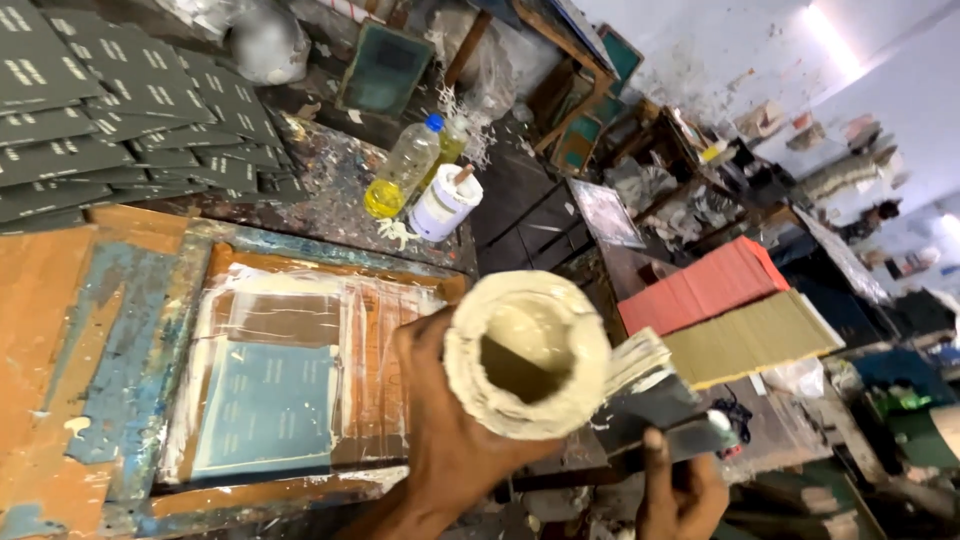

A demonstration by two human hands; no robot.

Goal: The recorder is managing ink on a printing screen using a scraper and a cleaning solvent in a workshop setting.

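Note:
My left hand (445,440) grips a round container (525,352) caked in cream-coloured paint, its open mouth tilted toward me above the table's right edge. My right hand (683,488) holds a flat dark scraper (655,405) whose paint-covered blade rests against the container's right rim. Under and to the left lies a wooden screen-printing frame (290,385) with a bluish mesh panel and taped, paint-smeared borders.
Several dark printed sheets (110,110) are spread at the back left. A plastic bottle of yellow liquid (400,168) and a white tub (445,203) stand behind the frame. Red and olive stacks of sheets (730,310) sit to the right, cluttered shelves beyond.

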